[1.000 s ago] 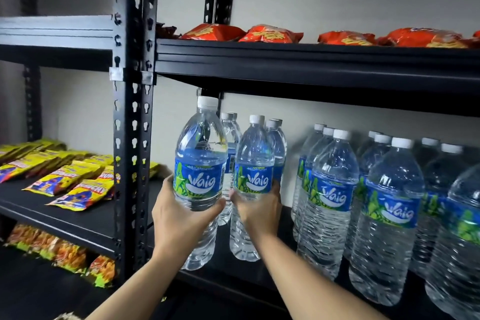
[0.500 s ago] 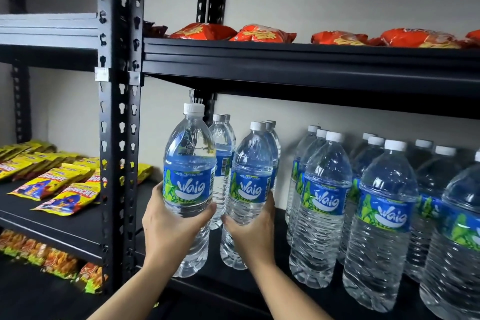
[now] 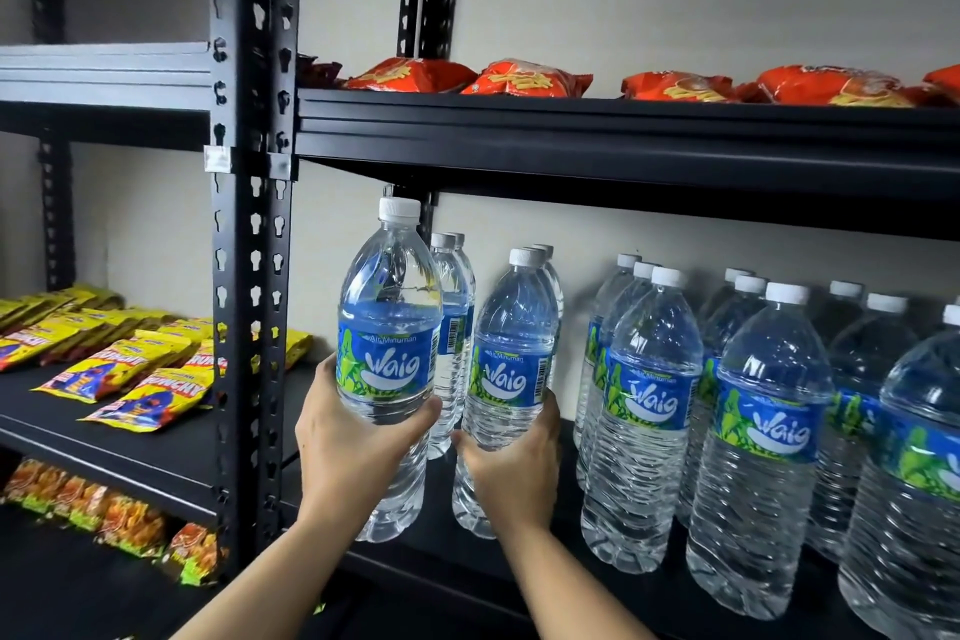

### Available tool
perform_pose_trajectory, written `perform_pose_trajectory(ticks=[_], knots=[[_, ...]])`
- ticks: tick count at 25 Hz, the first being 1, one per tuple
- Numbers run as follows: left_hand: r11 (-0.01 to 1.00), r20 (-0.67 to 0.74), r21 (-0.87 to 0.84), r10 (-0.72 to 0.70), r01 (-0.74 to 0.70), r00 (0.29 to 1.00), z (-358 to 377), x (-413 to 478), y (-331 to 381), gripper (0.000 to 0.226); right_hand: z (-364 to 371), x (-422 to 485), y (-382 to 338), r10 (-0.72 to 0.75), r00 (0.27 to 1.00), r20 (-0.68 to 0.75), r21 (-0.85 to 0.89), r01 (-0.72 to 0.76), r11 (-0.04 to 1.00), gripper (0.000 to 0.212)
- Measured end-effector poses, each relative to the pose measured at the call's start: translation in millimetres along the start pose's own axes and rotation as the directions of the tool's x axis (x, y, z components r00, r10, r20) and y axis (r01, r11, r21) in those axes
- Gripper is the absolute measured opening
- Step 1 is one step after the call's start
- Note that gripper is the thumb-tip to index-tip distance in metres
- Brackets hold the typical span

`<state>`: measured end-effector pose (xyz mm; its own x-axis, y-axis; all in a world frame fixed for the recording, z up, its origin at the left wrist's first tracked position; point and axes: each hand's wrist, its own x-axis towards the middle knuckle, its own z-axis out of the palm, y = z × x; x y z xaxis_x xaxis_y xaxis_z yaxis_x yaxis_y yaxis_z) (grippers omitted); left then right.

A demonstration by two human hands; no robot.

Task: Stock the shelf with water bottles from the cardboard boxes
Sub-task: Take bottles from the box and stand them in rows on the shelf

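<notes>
Shelving: the black steel rack (image 3: 254,276) is standing against a pale wall, with red packets (image 3: 524,78) lying on the tier above and yellow packets (image 3: 130,369) in the left bay.
Shelf: the middle shelf (image 3: 441,556) is carrying rows of stocked bottles (image 3: 644,431) at right.
Left hand: the left hand (image 3: 353,442) is gripping the upright left bottle (image 3: 387,327) below its label, at the shelf's front left.
Right hand: the right hand (image 3: 514,468) is gripping the upright right bottle (image 3: 511,353), just beside it.

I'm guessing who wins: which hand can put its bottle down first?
Probably the right hand: its Waig bottle hangs lower and deeper over the black shelf. The left hand holds the other bottle higher.
</notes>
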<state>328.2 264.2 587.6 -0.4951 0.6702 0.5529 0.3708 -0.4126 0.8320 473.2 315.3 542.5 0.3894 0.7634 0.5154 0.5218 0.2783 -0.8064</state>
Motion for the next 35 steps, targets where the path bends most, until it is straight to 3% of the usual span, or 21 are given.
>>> perform_pose_trajectory(ticks=[9,16,20,24,27,30,35], knots=[[1.0,0.01,0.009,0.01,-0.01,1.0,0,-2,-4,0.084,-6,8,0,-0.007,0.986,0.168,0.043,0.0,0.999,0.115],[0.999,0.033,0.043,0.017,-0.019,0.999,-1,1,-10,0.084,-10,5,1,-0.034,0.977,0.209,0.083,0.017,0.996,0.116],[0.999,0.06,0.015,0.044,-0.045,0.997,-1,1,-10,0.071,-13,0,13,-0.058,0.967,0.247,0.031,0.052,0.998,0.117],[0.999,0.095,0.015,0.031,-0.033,0.995,2,5,-15,0.07,-20,-7,46,-0.008,0.91,0.414,-0.045,0.03,0.999,0.091],[0.999,0.133,-0.005,0.035,-0.034,0.991,6,21,-17,0.076,-25,-2,56,0.023,0.864,0.502,-0.052,0.004,0.999,0.097],[0.997,0.148,0.042,0.051,-0.058,0.988,13,41,-25,0.076,-24,0,58,0.039,0.87,0.492,-0.06,-0.011,0.998,0.09],[0.998,0.193,0.062,-0.033,0.022,0.981,30,58,-51,0.085,-22,1,60,0.012,0.891,0.454,-0.067,0.021,0.998,0.086]])
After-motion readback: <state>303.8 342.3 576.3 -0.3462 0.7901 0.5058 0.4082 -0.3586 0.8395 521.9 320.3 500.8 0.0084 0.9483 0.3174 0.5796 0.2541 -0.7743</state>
